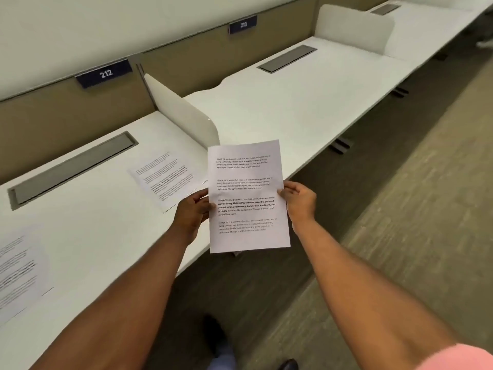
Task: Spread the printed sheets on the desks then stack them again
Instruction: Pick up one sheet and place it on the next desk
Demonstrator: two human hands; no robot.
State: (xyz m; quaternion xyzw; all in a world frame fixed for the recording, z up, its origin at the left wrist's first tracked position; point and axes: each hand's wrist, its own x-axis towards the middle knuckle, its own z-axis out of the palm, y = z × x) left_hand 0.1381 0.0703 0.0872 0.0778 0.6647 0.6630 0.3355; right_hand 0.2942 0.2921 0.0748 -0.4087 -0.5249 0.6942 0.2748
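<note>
I hold a stack of printed sheets (248, 196) upright in front of me, over the front edge of the desk. My left hand (193, 210) grips its left edge and my right hand (300, 200) grips its right edge. One printed sheet (166, 177) lies flat on the desk marked 212 (93, 209), just left of the held stack. Another printed sheet (18, 273) lies on the same desk at the far left, partly cut off by the frame.
A white divider panel (186, 116) separates desk 212 from desk 213 (306, 102). A second divider (352, 28) stands further right. Grey cable trays (72, 166) are set into the desktops. Carpeted floor (400, 209) runs along the right, and my shoes show below.
</note>
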